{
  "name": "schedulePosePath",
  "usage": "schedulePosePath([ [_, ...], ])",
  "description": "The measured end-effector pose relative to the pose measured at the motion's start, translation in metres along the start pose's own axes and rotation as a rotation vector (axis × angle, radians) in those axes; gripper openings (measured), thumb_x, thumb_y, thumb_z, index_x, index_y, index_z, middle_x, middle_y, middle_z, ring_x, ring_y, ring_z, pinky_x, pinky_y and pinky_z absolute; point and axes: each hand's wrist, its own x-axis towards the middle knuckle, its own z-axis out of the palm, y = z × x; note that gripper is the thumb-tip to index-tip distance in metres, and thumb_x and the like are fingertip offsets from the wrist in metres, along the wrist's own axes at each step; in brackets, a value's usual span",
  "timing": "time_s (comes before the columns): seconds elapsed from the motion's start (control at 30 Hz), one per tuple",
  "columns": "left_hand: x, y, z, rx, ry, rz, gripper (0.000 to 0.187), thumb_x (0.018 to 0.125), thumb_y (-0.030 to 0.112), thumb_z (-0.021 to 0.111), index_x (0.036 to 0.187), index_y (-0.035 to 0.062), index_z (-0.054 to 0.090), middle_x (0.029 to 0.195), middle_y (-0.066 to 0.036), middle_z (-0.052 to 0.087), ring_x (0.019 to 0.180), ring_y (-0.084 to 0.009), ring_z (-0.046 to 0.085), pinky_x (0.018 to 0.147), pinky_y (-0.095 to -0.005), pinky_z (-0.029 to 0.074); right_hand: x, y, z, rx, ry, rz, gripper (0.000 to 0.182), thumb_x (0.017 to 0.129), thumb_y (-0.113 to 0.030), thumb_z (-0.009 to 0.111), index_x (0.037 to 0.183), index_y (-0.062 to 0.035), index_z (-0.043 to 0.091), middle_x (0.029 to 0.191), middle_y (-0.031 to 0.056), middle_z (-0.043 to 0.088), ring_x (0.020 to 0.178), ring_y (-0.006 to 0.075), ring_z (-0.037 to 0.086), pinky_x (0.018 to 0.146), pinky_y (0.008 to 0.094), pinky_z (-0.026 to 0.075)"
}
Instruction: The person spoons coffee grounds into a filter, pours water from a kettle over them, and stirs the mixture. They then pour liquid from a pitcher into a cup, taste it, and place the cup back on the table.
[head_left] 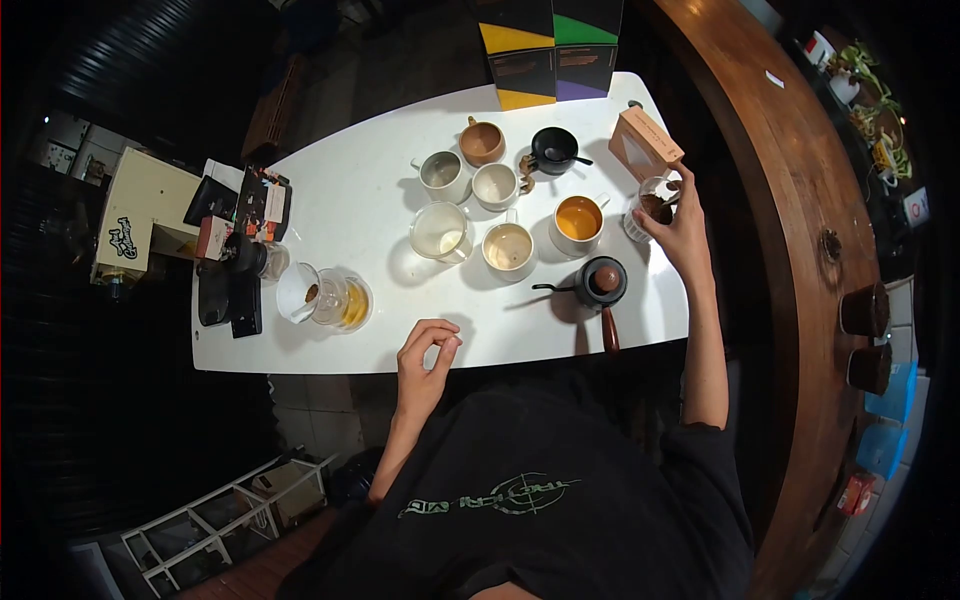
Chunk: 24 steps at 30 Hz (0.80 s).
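Observation:
My right hand (682, 225) is wrapped around a clear glass (637, 224) at the table's right edge. Dark brown grounds (656, 207) show inside it, and what looks like a spoon handle leans at its rim. Over the front edge of the table hovers my left hand (420, 368), fingers curled and thumb close to the index tip, with nothing visible between them. A mug of amber liquid (578, 220) stands left of the glass. Nearer me is a small black pot (590, 290) with a wooden handle and a round brown knob on top.
Several mugs, including a brown one (482, 142), and a clear pitcher (438, 232) stand mid-table. A black cup (555, 150) holds a spoon. A carafe (350, 303) with a cone dripper (296, 291) stands left. A cardboard box (645, 142) is beside my right hand; a wooden counter (770, 200) lies beyond.

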Motion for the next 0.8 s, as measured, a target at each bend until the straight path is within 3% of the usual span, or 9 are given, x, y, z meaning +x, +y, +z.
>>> schedulePosePath([
  [0.17, 0.003, -0.004, 0.000, -0.007, 0.014, 0.003, 0.006, 0.092, 0.002, 0.062, 0.089, -0.0027, 0.065, 0.096, -0.009, 0.065, 0.080, -0.0152, 0.059, 0.075, -0.0266, 0.047, 0.003, 0.012, 0.005, -0.014, 0.011, -0.049, 0.085, 0.070, -0.012, 0.086, 0.139, -0.0075, 0.037, 0.125, 0.0229, 0.055, 0.108, 0.0316, 0.063, 0.084, 0.0375, 0.056],
  [0.3, 0.006, 0.000, -0.005, 0.003, 0.026, 0.017, 0.007, 0.091, 0.002, 0.064, 0.086, -0.0026, 0.064, 0.088, -0.007, 0.061, 0.075, -0.0142, 0.054, 0.070, -0.0258, 0.044, -0.004, -0.001, 0.009, -0.054, 0.024, -0.031, 0.083, 0.069, -0.011, 0.087, 0.138, -0.0067, 0.041, 0.120, 0.0206, 0.055, 0.088, 0.0261, 0.061, 0.078, 0.0371, 0.055],
  [0.43, 0.008, -0.005, -0.009, 0.016, 0.020, -0.011, 0.012, 0.090, 0.003, 0.064, 0.081, -0.0034, 0.061, 0.080, -0.006, 0.056, 0.070, -0.0137, 0.048, 0.066, -0.0262, 0.041, -0.008, 0.001, 0.010, 0.001, -0.006, 0.009, 0.084, 0.070, -0.015, 0.087, 0.139, -0.0067, 0.040, 0.122, 0.0208, 0.053, 0.093, 0.0287, 0.061, 0.084, 0.0401, 0.053],
  [0.5, 0.009, -0.005, -0.010, -0.016, 0.011, -0.015, 0.017, 0.090, 0.004, 0.065, 0.077, -0.0042, 0.058, 0.075, -0.005, 0.051, 0.067, -0.0135, 0.043, 0.063, -0.0264, 0.038, -0.016, -0.005, 0.003, -0.159, 0.101, -0.117, 0.076, 0.078, -0.019, 0.082, 0.139, -0.0049, 0.040, 0.126, 0.0205, 0.051, 0.100, 0.0320, 0.060, 0.090, 0.0425, 0.051],
  [0.63, 0.007, -0.014, -0.018, 0.015, 0.013, -0.011, 0.022, 0.092, 0.006, 0.064, 0.074, -0.0034, 0.055, 0.071, -0.004, 0.049, 0.063, -0.0120, 0.041, 0.059, -0.0265, 0.035, -0.051, -0.038, -0.025, -0.166, 0.272, -0.177, 0.060, 0.088, -0.022, 0.073, 0.135, -0.0011, 0.043, 0.125, 0.0205, 0.053, 0.106, 0.0334, 0.058, 0.092, 0.0426, 0.048],
  [0.7, 0.002, -0.025, -0.020, 0.069, 0.018, -0.113, 0.026, 0.096, 0.010, 0.061, 0.074, -0.0018, 0.054, 0.068, -0.001, 0.046, 0.059, -0.0086, 0.036, 0.056, -0.0263, 0.032, -0.084, -0.054, -0.033, -0.052, 0.116, 0.087, 0.046, 0.095, -0.024, 0.065, 0.129, 0.0019, 0.047, 0.115, 0.0210, 0.058, 0.103, 0.0314, 0.060, 0.089, 0.0401, 0.048],
  [0.73, 0.001, -0.027, -0.018, 0.065, 0.015, -0.111, 0.026, 0.096, 0.010, 0.061, 0.074, -0.0018, 0.054, 0.068, -0.001, 0.046, 0.059, -0.0086, 0.036, 0.056, -0.0263, 0.032, -0.099, -0.059, -0.030, -0.065, 0.021, 0.214, 0.042, 0.097, -0.028, 0.061, 0.123, 0.0034, 0.051, 0.102, 0.0212, 0.061, 0.098, 0.0304, 0.062, 0.085, 0.0379, 0.048],
  [0.8, 0.001, -0.029, -0.013, -0.063, 0.110, -0.161, 0.023, 0.099, 0.013, 0.058, 0.081, 0.0005, 0.055, 0.068, 0.004, 0.045, 0.058, -0.0048, 0.034, 0.054, -0.0248, 0.030, -0.126, -0.049, -0.017, -0.044, -0.197, 0.448, 0.042, 0.100, -0.036, 0.055, 0.120, 0.0015, 0.053, 0.095, 0.0213, 0.064, 0.085, 0.0319, 0.064, 0.077, 0.0388, 0.050],
])
